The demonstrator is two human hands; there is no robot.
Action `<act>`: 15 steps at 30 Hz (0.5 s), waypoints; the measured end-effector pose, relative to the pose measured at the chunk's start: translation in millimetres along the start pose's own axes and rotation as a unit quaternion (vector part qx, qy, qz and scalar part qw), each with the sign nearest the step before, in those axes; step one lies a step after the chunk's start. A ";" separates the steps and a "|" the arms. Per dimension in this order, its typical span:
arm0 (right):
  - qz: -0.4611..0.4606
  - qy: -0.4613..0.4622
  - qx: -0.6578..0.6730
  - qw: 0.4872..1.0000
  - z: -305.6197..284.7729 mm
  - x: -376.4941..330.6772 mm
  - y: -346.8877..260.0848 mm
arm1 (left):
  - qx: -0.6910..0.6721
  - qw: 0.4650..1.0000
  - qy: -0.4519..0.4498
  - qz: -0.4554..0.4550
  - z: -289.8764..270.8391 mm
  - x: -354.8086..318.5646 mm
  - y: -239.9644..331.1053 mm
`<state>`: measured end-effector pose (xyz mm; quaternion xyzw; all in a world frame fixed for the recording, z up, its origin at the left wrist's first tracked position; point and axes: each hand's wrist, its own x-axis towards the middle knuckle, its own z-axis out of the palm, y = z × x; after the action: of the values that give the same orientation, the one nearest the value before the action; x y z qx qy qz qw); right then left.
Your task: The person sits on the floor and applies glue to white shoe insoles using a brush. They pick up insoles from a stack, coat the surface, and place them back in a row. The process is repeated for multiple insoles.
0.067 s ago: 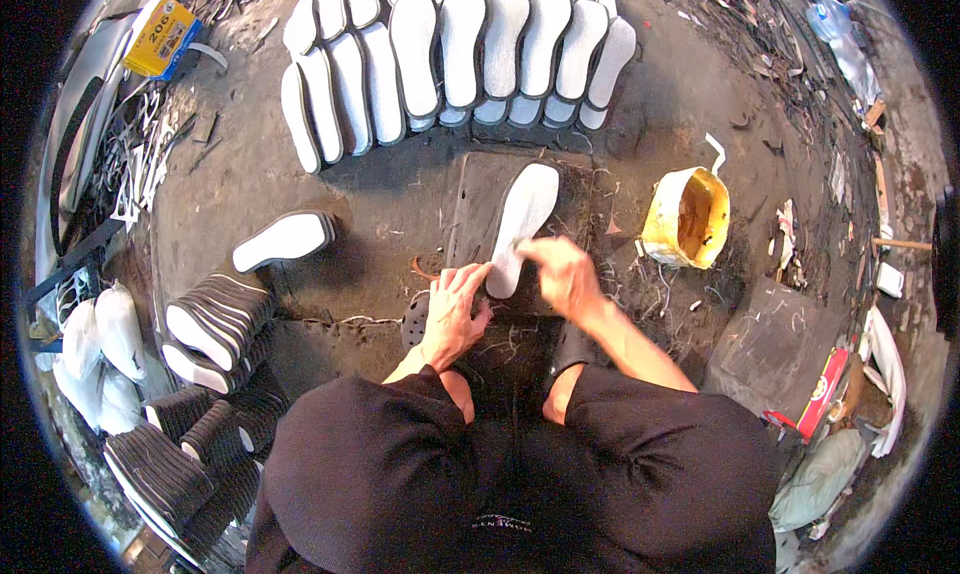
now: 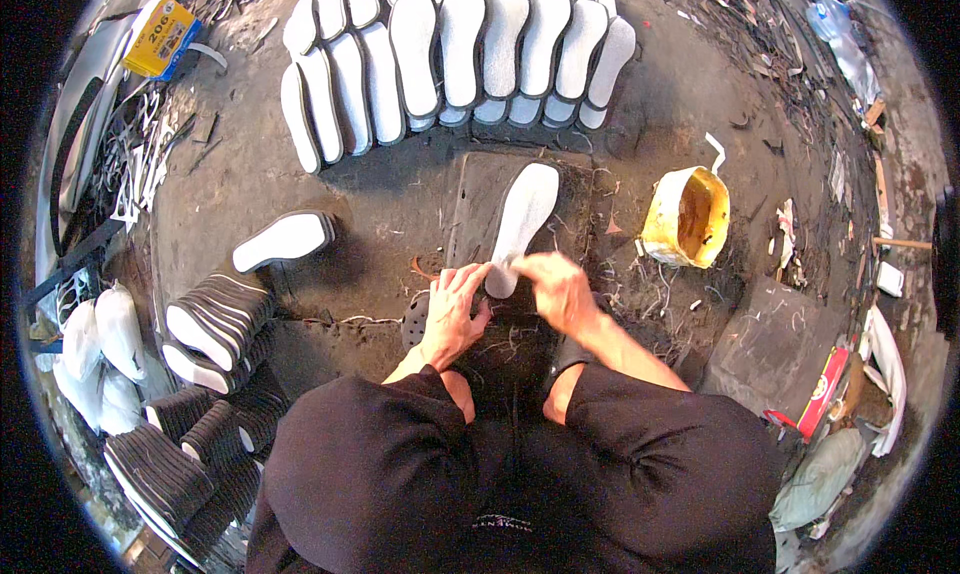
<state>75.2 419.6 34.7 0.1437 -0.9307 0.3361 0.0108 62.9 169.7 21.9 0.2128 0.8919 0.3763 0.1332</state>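
A white shoe sole (image 2: 520, 219) lies lengthwise on a dark work slab (image 2: 480, 194) on the ground in front of me. My left hand (image 2: 452, 312) presses on the near end of the sole, fingers curled over its heel. My right hand (image 2: 555, 289) pinches the same near end from the right side. Both forearms come up from my dark sleeves at the bottom.
Several white soles (image 2: 450, 54) lie fanned in rows at the far side. Stacked dark ribbed soles (image 2: 215, 319) sit at the left, one white-topped sole (image 2: 285, 241) apart. A yellow glue pot (image 2: 688, 217) stands to the right. Scraps litter the floor.
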 end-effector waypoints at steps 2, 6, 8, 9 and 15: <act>0.010 -0.051 0.020 0.998 1.2 -16.7 -22.0 | 0.013 1.000 0.002 -0.010 -3.2 3.4 1.3; 0.067 0.013 0.106 0.992 -26.5 23.0 -12.9 | 0.022 1.000 0.013 -0.011 2.2 10.7 3.2; 0.147 0.087 0.077 0.982 -42.7 69.9 -6.5 | 0.032 0.999 0.033 -0.014 8.3 3.3 1.1; 0.180 0.093 0.058 0.977 -41.8 87.5 16.4 | 0.038 0.998 0.044 -0.009 11.8 4.4 2.0; 0.089 0.064 -0.108 0.988 -32.5 148.0 60.8 | 0.064 0.994 0.085 0.031 25.5 4.8 9.5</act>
<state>-85.8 446.0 39.3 0.0362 -0.9680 0.2421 0.0554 71.5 193.6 11.0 0.2158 0.9152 0.3388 0.0314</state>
